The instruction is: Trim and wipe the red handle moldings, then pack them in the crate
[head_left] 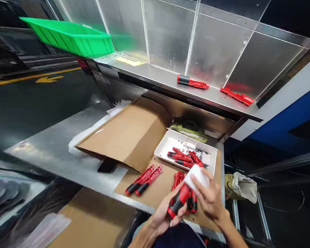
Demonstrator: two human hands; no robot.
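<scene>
My left hand [163, 214] is wrapped round a red and black plastic tool housing [180, 199], held above the front of the bench. My right hand [212, 196] presses a folded white cloth [197, 177] over the housing's upper end, which the cloth hides. Beneath my hands, several more red and black housings [177, 178] lie partly covered. To the left, two long red and black housings [147, 181] rest side by side on a cardboard sheet [167, 167].
A white tray [161, 150] holds more housings and small black bits. A bent cardboard piece [131, 125] stands left of it. Two housings [192, 82] lie on the metal shelf [157, 73], and a green crate [74, 39] sits at its left end. A bag [244, 187] hangs right.
</scene>
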